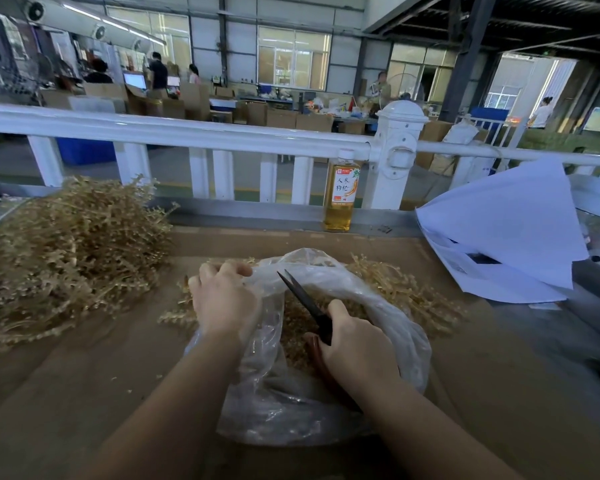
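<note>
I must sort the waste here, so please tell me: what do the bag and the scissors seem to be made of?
The bag looks like thin clear plastic film: see-through, wrinkled, glossy. The scissors seem dark matt metal, judging by thin stiff blades; their handles, in the right hand, look reddish-brown, material unclear.

Black scissors (305, 303) — golden sprigs (70, 258) — white railing (187, 133)

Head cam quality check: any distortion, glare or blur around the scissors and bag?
Head view: wide-angle bowing curves the white railing; far right windows blow out; mild sheen on the plastic bag, no hard glare; scissors, left hand and right hand are sharp.
</note>
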`<control>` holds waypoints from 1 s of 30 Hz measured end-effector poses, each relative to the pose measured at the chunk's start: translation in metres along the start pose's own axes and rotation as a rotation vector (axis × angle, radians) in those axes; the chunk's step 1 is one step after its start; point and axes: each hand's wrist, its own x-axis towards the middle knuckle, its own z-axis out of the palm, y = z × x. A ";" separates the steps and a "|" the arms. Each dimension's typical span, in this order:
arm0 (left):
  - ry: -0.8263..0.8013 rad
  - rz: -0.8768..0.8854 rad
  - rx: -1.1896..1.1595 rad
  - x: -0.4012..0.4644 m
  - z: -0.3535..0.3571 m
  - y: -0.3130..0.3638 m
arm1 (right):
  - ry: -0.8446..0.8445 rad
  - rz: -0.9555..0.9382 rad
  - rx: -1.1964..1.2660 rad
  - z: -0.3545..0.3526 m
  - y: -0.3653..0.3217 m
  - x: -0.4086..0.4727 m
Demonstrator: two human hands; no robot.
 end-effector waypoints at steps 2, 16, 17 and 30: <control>-0.065 -0.076 0.134 0.005 -0.003 -0.006 | -0.004 -0.001 0.004 0.000 0.000 -0.001; 0.143 -0.054 0.061 0.012 -0.003 -0.017 | -0.026 0.008 0.024 -0.002 0.000 -0.003; 0.194 -0.011 0.026 0.012 -0.005 -0.013 | -0.026 0.012 0.024 -0.002 0.000 -0.003; -0.242 -0.357 -0.918 -0.005 -0.012 0.045 | 0.040 0.088 0.161 -0.014 0.000 -0.001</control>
